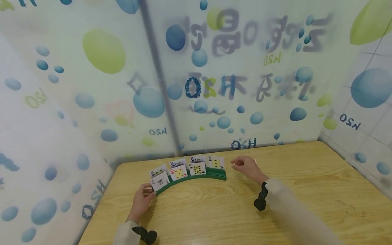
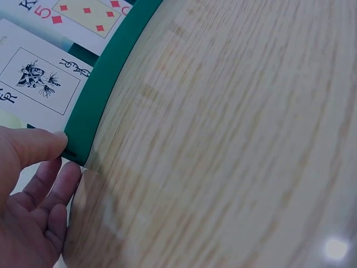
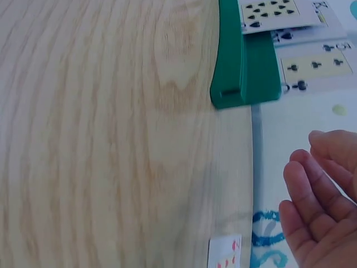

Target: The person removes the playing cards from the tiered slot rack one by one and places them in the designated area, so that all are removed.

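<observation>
A curved green card holder [image 1: 216, 175] stands on the table with playing cards in two rows. Its front row shows a joker [image 2: 39, 75], a five of diamonds [image 1: 179, 173] and a ten of spades [image 1: 197, 168]. Behind them are a four, two kings and, at the right end, a clubs card [image 3: 318, 66]. My left hand [image 1: 143, 200] grips the holder's left end, thumb in front near the joker and fingers at the end. Just off the holder's right end, my right hand [image 1: 247, 167] hovers with loosely bent fingers and holds nothing visible.
A card with red marks [image 3: 225, 252] lies on the wooden table [image 1: 214, 214] near the right hand, mostly out of that view. Pale curtains [image 1: 122, 88] with blue and green spots hang behind the table and along both sides. Each wrist wears a black strap.
</observation>
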Tool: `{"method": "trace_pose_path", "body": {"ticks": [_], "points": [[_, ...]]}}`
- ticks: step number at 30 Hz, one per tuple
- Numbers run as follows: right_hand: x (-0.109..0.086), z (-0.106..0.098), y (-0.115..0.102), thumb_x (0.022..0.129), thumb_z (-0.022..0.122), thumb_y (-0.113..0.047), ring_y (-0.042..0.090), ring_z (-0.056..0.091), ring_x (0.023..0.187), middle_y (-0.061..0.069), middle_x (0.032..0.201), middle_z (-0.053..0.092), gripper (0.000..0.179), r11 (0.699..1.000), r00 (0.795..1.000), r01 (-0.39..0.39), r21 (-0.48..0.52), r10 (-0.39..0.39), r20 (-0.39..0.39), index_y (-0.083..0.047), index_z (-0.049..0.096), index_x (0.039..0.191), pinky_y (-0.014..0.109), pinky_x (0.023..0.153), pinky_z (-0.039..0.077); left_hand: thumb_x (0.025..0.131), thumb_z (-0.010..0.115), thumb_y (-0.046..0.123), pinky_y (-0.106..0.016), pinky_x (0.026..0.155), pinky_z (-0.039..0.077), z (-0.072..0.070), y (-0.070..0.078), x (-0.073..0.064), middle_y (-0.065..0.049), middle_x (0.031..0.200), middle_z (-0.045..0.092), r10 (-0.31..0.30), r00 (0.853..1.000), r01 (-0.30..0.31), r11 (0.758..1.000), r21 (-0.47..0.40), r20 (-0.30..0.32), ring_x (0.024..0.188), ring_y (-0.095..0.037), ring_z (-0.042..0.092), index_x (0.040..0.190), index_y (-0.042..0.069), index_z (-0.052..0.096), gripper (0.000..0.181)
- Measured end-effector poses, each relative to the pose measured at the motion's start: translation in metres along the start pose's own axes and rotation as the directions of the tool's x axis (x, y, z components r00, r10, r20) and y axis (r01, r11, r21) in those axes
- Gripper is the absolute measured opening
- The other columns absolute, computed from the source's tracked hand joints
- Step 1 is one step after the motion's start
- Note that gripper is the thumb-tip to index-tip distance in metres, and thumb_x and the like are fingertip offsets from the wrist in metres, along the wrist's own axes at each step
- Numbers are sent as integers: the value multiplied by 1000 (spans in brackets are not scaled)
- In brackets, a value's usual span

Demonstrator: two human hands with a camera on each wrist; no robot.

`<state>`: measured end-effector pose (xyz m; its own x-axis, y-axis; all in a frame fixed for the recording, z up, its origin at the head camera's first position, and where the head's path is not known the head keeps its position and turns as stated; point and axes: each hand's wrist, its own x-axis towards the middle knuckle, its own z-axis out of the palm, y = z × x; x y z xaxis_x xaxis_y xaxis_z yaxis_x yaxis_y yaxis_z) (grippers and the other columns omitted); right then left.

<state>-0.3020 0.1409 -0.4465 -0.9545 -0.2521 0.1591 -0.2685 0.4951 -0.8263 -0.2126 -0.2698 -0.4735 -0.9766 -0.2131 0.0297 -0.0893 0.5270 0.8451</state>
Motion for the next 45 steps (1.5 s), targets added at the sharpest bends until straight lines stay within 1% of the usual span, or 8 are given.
{"method": "trace_pose_path", "body": {"ticks": [5,10,14,18,26,34,40,45], "points": [[2,13,-4,85,63,-9,18,59,78,7,88,64,21,999,1000,24,33,-25,16,2,65,103,32,68,49,88,54,-1,-41,77,45,0,-2,-1,-23,103,53,-3,1000,3,1000,2,-12,94,-34,54,115,-6,45,29],[4,23,-7,84,65,-10,18,58,78,5,88,63,19,998,1000,22,62,-22,4,-1,66,100,32,69,49,88,54,-1,-39,76,46,0,-1,-1,-23,101,54,7,1000,-7,1000,0,-13,93,-33,54,115,-7,45,29],[6,30,-9,83,67,-12,17,58,78,4,86,63,19,999,1000,17,51,-18,10,-1,66,98,32,68,48,88,54,-1,-38,75,46,0,-2,-1,-23,101,54,12,1000,-12,1000,-3,-9,92,-33,54,115,-8,45,29],[7,34,-11,82,68,-11,16,57,76,3,83,62,17,999,1000,4,36,-4,7,-1,66,95,31,67,48,89,54,0,-37,74,46,1,-3,-1,-23,100,54,18,1000,-18,1000,-11,-1,92,-32,54,114,-8,45,29],[10,37,-12,82,67,-8,15,56,75,3,84,62,15,998,1000,-27,49,27,9,-1,67,95,31,66,47,88,53,-1,-36,75,45,1,-4,-1,-21,102,53,-5,1000,5,1000,-24,-1,93,-31,53,115,-6,45,28],[12,38,-11,82,67,-7,15,57,74,3,82,63,11,999,1000,-29,43,29,2,-1,68,91,31,66,47,90,53,2,-36,75,45,0,-2,-2,-21,101,53,8,1000,-8,1000,-28,19,92,-31,53,116,-7,44,29],[11,38,-12,82,66,-6,15,57,75,4,83,64,10,999,999,-35,38,36,-15,-1,68,90,32,67,48,89,53,0,-35,74,44,0,-3,0,-20,102,53,2,1000,-1,1000,-31,12,93,-30,53,115,-5,45,28],[9,37,-15,82,66,-6,16,57,76,5,85,64,11,999,999,-39,32,40,-22,-1,68,91,32,68,48,88,53,-1,-36,75,45,0,-5,1,-20,102,53,8,1000,-7,999,-38,13,93,-30,53,115,-5,45,28]]}}
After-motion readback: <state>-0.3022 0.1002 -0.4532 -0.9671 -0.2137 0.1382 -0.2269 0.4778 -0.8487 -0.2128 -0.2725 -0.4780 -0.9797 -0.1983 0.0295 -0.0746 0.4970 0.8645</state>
